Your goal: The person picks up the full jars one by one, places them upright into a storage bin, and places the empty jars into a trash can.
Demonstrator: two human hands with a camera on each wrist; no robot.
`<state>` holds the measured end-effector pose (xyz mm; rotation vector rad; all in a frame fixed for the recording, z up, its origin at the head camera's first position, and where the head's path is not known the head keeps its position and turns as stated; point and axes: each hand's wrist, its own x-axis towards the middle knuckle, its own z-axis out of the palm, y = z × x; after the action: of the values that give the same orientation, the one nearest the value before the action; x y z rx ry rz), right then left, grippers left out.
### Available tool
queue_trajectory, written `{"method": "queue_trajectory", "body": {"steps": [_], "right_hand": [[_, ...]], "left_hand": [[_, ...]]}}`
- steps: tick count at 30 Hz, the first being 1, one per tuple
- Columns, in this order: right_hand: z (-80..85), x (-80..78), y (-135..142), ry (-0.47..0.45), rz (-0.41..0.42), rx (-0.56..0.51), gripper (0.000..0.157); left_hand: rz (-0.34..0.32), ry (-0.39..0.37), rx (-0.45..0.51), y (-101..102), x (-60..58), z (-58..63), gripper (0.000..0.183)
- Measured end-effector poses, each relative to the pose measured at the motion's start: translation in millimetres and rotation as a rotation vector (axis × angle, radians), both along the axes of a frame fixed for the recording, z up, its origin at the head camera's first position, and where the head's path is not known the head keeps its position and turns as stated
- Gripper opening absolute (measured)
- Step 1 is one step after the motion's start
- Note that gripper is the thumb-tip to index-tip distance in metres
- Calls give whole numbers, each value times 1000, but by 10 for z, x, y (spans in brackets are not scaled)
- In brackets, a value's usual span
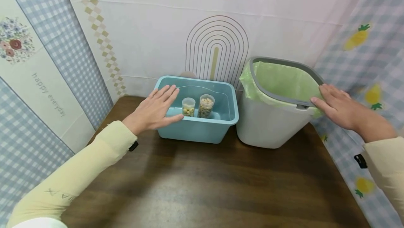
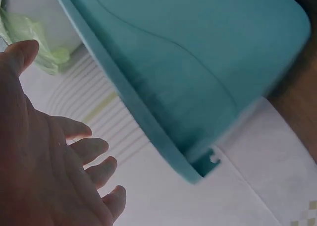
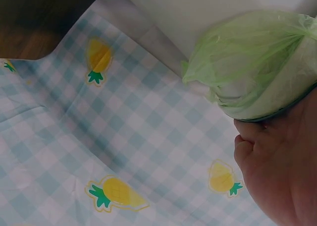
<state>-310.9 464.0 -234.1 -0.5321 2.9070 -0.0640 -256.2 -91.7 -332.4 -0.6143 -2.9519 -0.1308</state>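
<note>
My left hand (image 1: 156, 110) is spread flat over the left end of a light blue plastic tub (image 1: 192, 132), holding nothing. Whether it touches the rim cannot be told. Inside the tub stand two clear containers: a shorter one (image 1: 188, 111) with yellowish pieces, and a taller one (image 1: 206, 107) with what look like nuts or beans. At the right, my right hand (image 1: 344, 108) grips the grey-rimmed corner of a white trash can (image 1: 265, 126), thumb on the near side. A thin green bag (image 1: 284, 75) lines the can and folds over its rim; some fingertips are hidden there.
Tub and can stand side by side at the back of a dark wooden table (image 1: 202, 182). Behind them hangs a pale patterned cloth (image 1: 151, 45). Checked cloths flank the table, the right one (image 3: 148, 127) printed with pineapples.
</note>
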Motion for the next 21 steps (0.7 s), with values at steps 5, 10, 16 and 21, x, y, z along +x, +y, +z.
{"method": "queue_trajectory", "body": {"steps": [5,10,16,21], "right_hand": [[-7,15,24,1,-4,-2,75],[-12,13,22,8,-7,-1,76],[-15,-1,15,16,-4,-10,76],[-1,-19,1,24,4,-43,77]], "left_hand": [[23,3,-8,-112,29,-66,91],[44,-7,-4,-223,66,-132,92],[60,-9,6,-325,103,-179,93],[69,-16,11,-372,123,-185,93]]}}
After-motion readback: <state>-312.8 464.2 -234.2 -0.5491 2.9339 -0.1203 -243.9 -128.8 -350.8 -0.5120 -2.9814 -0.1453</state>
